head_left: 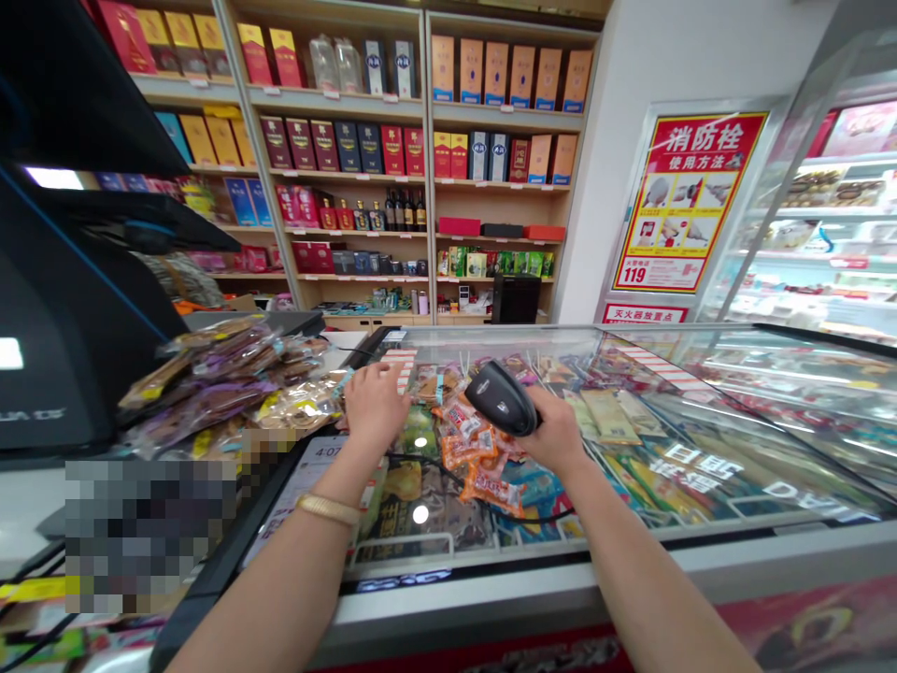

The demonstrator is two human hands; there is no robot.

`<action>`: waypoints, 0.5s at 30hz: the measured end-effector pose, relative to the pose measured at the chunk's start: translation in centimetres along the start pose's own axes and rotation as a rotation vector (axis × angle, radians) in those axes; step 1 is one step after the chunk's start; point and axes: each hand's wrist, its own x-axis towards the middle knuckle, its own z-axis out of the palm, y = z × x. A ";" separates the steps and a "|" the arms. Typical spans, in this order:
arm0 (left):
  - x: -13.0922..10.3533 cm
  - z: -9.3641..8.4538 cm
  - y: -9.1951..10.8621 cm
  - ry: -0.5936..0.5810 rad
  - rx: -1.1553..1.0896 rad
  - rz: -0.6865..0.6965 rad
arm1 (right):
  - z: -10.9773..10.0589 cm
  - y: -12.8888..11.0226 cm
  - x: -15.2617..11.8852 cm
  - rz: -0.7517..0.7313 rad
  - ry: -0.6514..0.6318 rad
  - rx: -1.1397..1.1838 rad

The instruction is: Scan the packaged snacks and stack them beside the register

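Observation:
In my right hand (557, 432) is a black handheld barcode scanner (501, 397), held above the glass lid of a chest freezer. Orange and white wrapped snack packets (483, 458) lie on the glass below it, beside a brown snack in clear wrap (435, 385). My left hand (377, 400), with a gold bracelet at the wrist, is at the lid's left edge. Its fingers are bent against the end of a clear snack packet (305, 402) that overlaps the pile; the fingertips are partly hidden. A phone (308, 477) showing 4:07 lies under my left forearm.
Wrapped brown snacks (210, 374) are heaped on the left counter beside a dark checkout terminal (63, 308). The scanner's black cable (434, 463) loops across the freezer glass (673, 411). Shelves (336, 98) of boxes and bottles stand behind; a lit display case (833, 215) is at right.

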 end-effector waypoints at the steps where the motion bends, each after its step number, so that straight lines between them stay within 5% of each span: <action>1: 0.0 -0.1 -0.4 0.004 0.069 -0.023 | 0.0 0.0 0.0 -0.003 -0.003 0.006; 6: -0.2 1.0 -2.2 -0.135 0.248 -0.071 | 0.1 0.1 -0.1 -0.012 -0.008 0.007; 15: 0.3 0.8 -2.6 -0.107 0.159 -0.027 | 0.3 0.3 -0.2 -0.012 -0.008 0.006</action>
